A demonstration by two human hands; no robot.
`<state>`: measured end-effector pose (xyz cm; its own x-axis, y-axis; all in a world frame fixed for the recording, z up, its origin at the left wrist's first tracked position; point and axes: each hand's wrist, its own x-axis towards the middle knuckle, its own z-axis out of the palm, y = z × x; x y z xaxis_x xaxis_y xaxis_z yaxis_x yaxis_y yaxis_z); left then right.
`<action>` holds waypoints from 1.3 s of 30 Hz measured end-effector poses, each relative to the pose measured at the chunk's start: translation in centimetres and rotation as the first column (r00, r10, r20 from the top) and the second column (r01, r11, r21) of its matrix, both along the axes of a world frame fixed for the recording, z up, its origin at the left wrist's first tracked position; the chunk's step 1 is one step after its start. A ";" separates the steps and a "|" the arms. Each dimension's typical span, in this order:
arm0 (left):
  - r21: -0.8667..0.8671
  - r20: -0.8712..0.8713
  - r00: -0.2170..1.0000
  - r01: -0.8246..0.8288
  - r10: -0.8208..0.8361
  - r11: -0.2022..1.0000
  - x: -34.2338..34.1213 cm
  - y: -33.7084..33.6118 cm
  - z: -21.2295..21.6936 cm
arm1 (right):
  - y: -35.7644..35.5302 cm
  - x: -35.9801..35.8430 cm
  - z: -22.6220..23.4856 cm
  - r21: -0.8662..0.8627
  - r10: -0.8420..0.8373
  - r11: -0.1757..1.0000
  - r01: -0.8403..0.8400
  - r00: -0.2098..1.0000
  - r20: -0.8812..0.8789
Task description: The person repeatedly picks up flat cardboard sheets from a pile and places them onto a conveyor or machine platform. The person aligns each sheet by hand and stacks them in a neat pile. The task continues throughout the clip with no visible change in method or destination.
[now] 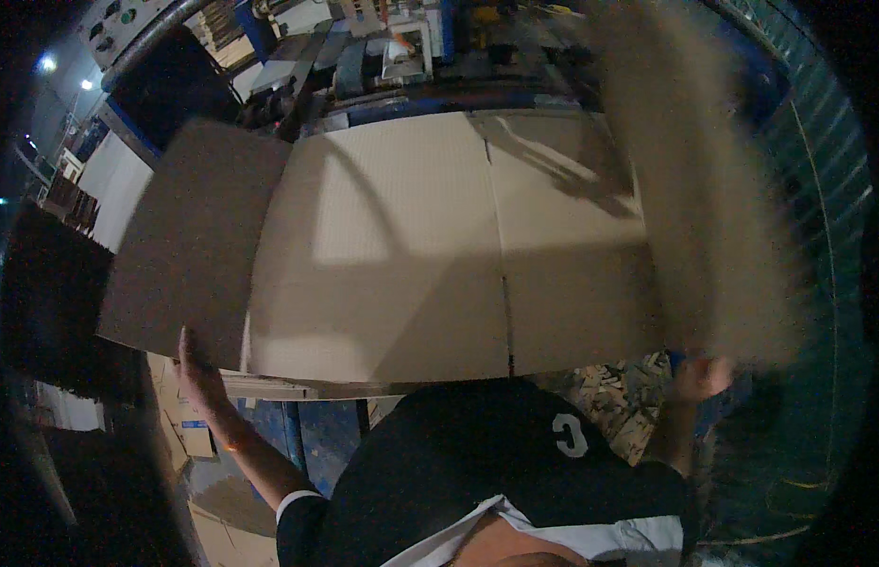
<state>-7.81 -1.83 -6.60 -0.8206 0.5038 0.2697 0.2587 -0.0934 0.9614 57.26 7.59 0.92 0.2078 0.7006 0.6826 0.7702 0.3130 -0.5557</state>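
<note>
A large brown corrugated cardboard sheet [383, 283] spans the space before me, with a crease or slot line running across it right of centre. Its left panel [194, 236] is in shadow and angled from the middle part. The right panel [713, 208] stands raised and is smeared by motion. My left hand [201, 383] grips the near edge of the left panel, thumb on top and the other fingers hidden beneath. At the near edge of the right panel, my right hand [708, 376] is closed on the cardboard, somewhat blurred.
Beyond the sheet stands a machine [401, 61] with blue and metal parts. Cardboard scraps [614, 402] lie below on the right. Flat cardboard pieces [227, 534] are on the floor at left. A green corrugated wall or sheet [836, 283] bounds the right side.
</note>
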 end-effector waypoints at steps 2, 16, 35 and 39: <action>-0.044 0.011 0.999 -0.039 0.039 0.998 5.7 0.4 1.8 | -0.4 -2.4 -2.4 -0.023 0.405 0.903 -0.428 0.835 0.374; -0.685 -0.676 0.153 0.232 -0.721 0.691 15.9 5.4 4.8 | 6.0 -4.4 -5.6 -0.464 0.719 0.669 -0.580 0.349 0.601; -0.541 -0.817 0.274 -0.058 -0.508 0.839 12.1 26.9 4.0 | 25.8 -9.8 -3.2 -0.424 0.378 0.901 -0.092 0.644 0.665; -0.221 -0.871 0.458 -0.049 -0.175 0.974 8.6 17.9 4.7 | 17.9 -0.9 -3.2 -0.346 0.297 0.931 -0.112 0.784 0.546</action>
